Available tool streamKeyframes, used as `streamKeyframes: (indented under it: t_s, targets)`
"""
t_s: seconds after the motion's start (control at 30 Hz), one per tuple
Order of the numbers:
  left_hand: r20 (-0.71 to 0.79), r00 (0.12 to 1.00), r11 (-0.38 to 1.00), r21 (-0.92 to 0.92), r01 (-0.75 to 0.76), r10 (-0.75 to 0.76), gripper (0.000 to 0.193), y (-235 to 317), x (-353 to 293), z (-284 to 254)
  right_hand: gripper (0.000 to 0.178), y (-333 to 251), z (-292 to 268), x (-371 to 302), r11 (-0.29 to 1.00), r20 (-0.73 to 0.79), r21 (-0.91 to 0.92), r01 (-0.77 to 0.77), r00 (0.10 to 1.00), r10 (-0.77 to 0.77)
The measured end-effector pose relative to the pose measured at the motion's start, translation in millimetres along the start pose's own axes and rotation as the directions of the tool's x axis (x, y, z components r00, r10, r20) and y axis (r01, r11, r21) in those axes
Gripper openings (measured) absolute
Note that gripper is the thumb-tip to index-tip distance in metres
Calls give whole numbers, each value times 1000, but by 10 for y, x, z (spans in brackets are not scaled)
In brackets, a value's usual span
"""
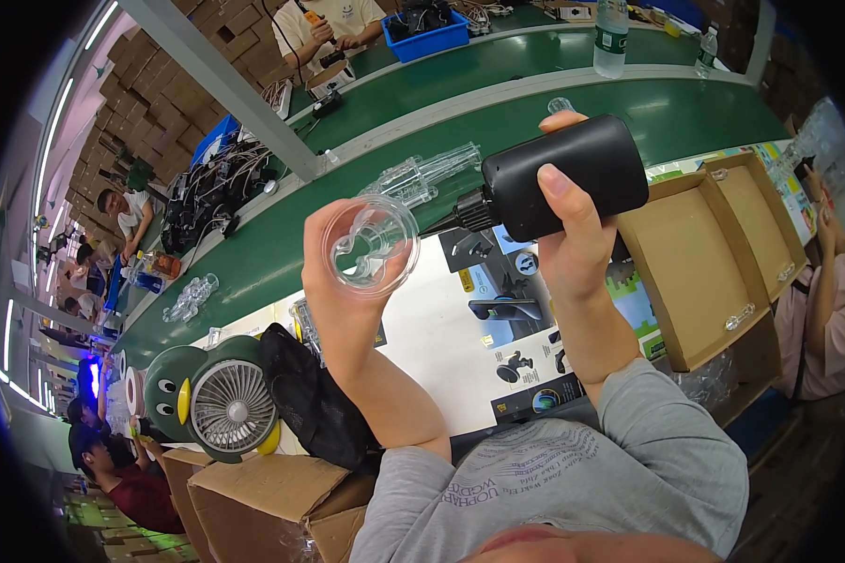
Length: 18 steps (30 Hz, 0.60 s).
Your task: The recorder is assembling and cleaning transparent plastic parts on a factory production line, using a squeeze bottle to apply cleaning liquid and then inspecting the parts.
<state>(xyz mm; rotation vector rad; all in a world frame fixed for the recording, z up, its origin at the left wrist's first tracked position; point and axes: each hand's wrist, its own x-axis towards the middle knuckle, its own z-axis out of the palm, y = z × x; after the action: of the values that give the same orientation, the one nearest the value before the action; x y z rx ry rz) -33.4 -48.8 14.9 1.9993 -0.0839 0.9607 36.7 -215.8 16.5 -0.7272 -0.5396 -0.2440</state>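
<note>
My left hand (pixel 331 314) is closed around a clear, round plastic part (pixel 374 225), its wide rim facing up towards me. Inside that rim a rounded, lobed shape shows through. A black squeeze bottle (pixel 573 174) lies tilted almost level in my right hand (pixel 580 244), thumb on its near side. Its thin black nozzle (pixel 441 222) points left, with the tip at the right rim of the clear part; whether they touch, I cannot tell. Beyond the hands, more clear plastic pieces (pixel 434 175) lie on the green bench (pixel 282 246).
Printed sheets (pixel 422 319) cover the near bench. At left stand a penguin-shaped fan (pixel 235 408), a black mesh pouch (pixel 312 399) and an open carton (pixel 263 483). A cardboard tray (pixel 690 281) sits at right, near another person's arms (pixel 821 281). A water bottle (pixel 610 42) stands farther back.
</note>
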Motion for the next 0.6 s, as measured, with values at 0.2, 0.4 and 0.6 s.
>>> streamKeyframes:
  t_s: [0.2, 0.4, 0.6]
  targets:
    - [98, 995, 997, -70, 29, -22, 58, -19, -57, -76, 33, 24, -23, 31, 1000, -17, -26, 5, 1000, -6]
    - [200, 979, 962, -262, 77, -24, 57, -117, -80, -155, 31, 38, -56, 47, 999, 14, -46, 26, 1000, -26]
    - [116, 991, 986, -162, -50, 69, 47, -67, -49, -200, 30, 51, -57, 55, 999, 24, -44, 23, 999, -22]
